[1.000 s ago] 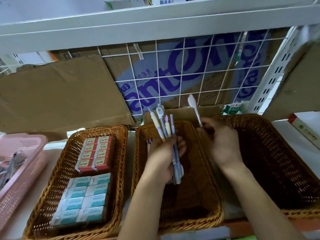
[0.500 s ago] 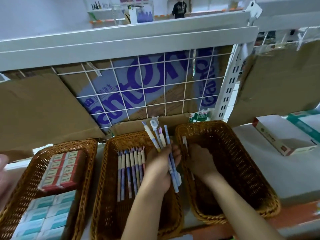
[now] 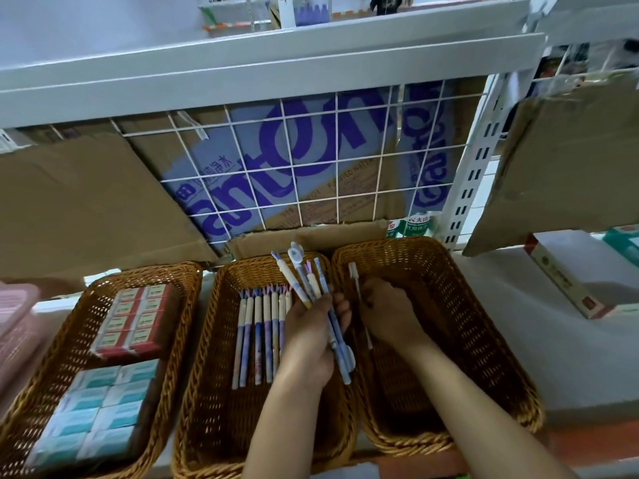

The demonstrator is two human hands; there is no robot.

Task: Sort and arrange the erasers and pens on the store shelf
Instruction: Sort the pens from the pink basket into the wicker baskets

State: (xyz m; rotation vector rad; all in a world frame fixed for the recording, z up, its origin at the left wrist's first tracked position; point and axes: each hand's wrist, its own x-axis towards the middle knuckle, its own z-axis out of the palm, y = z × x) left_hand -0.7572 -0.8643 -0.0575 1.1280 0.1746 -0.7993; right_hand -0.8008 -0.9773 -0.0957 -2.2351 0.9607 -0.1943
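Note:
Three wicker baskets stand side by side on the shelf. The left basket holds red-boxed erasers at the back and teal-boxed erasers at the front. Several pens lie in a row in the middle basket. My left hand grips a bunch of pens above that basket. Inside the right basket, my right hand holds a single white pen along the basket's left wall.
A wire grid with cardboard behind closes the back of the shelf. A pink basket sits at the far left. A white and red box lies on the shelf surface to the right. An upper shelf edge hangs overhead.
My right hand has come down with the single pen from above the middle basket into the right basket. The view shifted right. My left hand keeps its bunch.

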